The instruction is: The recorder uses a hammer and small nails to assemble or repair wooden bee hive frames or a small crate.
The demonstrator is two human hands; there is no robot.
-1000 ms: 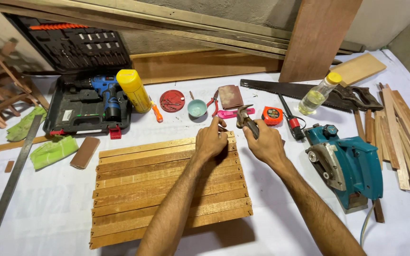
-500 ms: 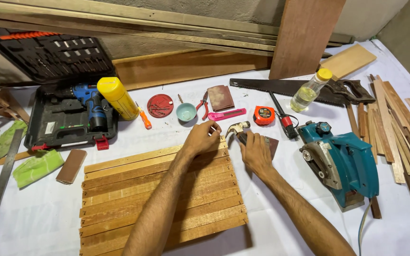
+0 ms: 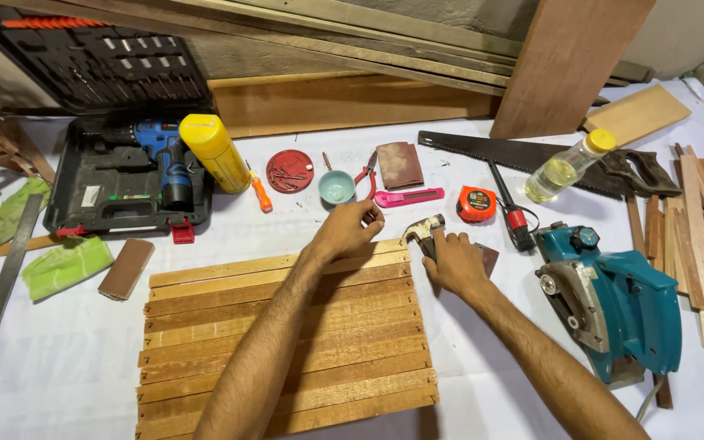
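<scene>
A panel of wooden slats point(image 3: 287, 342) lies flat on the white-covered table. My left hand point(image 3: 348, 230) rests over its far right corner with the fingertips pinched together; whatever is between them is too small to see. My right hand point(image 3: 454, 262) is just off the panel's right edge. It grips a hammer, whose metal head point(image 3: 422, 229) points at the left fingertips, a few centimetres away. The hammer's handle is hidden under my right hand.
Behind the hands lie a red lid with nails point(image 3: 289, 170), a small teal bowl point(image 3: 336, 187), pliers, a pink utility knife point(image 3: 408, 197) and a tape measure point(image 3: 476, 204). A teal power planer point(image 3: 613, 301) stands right, a drill case point(image 3: 128, 175) and a yellow can point(image 3: 214, 152) left, and a handsaw point(image 3: 523, 153) and an oil bottle behind.
Both hands stay at the panel's far right corner. The hammer head has sunk a little towards the slat edge, and the view has shifted slightly.
</scene>
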